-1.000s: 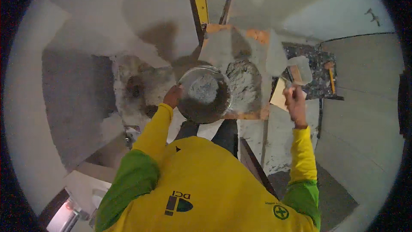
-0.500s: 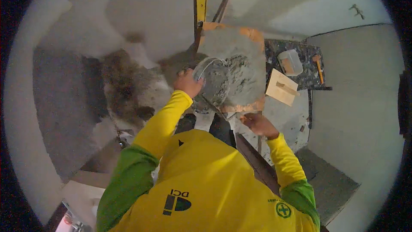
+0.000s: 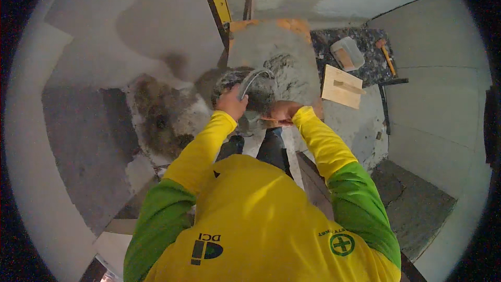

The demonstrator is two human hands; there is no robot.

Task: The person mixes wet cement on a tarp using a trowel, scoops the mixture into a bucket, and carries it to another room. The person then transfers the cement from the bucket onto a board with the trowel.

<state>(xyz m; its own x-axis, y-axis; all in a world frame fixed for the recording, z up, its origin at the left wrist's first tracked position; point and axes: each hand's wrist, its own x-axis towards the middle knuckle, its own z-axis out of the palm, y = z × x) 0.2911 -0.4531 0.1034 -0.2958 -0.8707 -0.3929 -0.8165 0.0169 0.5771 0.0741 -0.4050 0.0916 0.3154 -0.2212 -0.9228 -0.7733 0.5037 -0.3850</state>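
My left hand is closed on the rim of a grey bucket, which leans over on the near left part of a mortar-covered board. Wet grey mortar lies heaped on the board beside the bucket's mouth. Low against the bucket's right side, my right hand is closed around the orange handle of what looks like a trowel. Its blade is mostly hidden by the bucket and the hand.
Right of the board lies a wooden float. Behind it, a clear plastic tub and a hammer rest on a dark speckled slab. A yellow spirit level and a narrow strip lean on the far wall.
My right hand has moved left and away from me with the trowel, from the board's near edge to the bucket. The bucket has been tilted, with my left hand still on its rim.
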